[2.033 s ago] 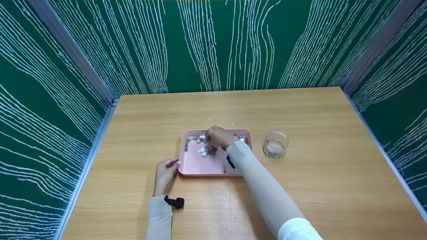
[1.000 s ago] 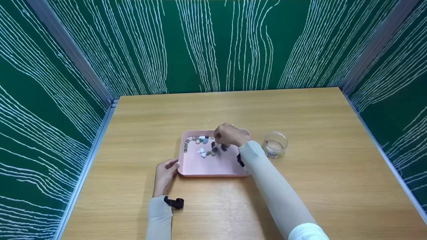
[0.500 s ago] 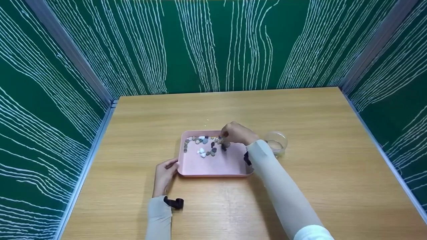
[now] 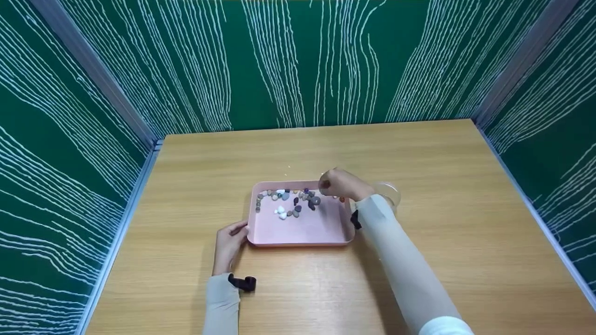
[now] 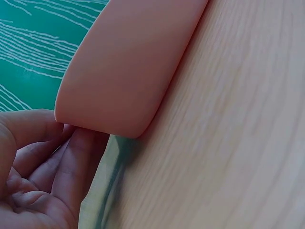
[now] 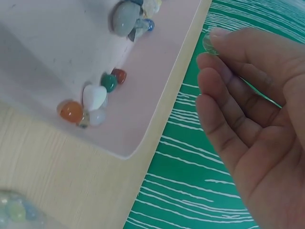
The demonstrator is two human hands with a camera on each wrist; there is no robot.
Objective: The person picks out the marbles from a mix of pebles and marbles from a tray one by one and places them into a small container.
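Note:
My left hand [image 4: 229, 244] holds the pink tray [image 4: 302, 232] at its left side. In the left wrist view the thumb and fingers meet at the corner of the tray wall [image 5: 119, 71]. My right hand [image 4: 343, 183] is over the tray's far right part. Its thumb and index finger pinch a clear, greenish glass marble [image 6: 208, 44] in the right wrist view; the other fingers are loosely curled. Below lie an orange stone [image 6: 70, 111], a white stone [image 6: 94, 97], a green bead [image 6: 109, 82] and a red bead [image 6: 120, 75] near the tray corner.
Pebbles run along the tray's far and left sides, with white stones [image 4: 281, 211] and dark stones [image 4: 298, 209] nearer its middle. A clear round jar [image 4: 392, 194] stands right of the tray, partly behind my right arm; glass marbles [image 6: 16, 211] show in it. Green walls surround the table.
My right hand has moved rightward along the tray's far side, uncovering more pebbles there, and its forearm now overlaps the jar. My left hand has stayed at the tray's left side.

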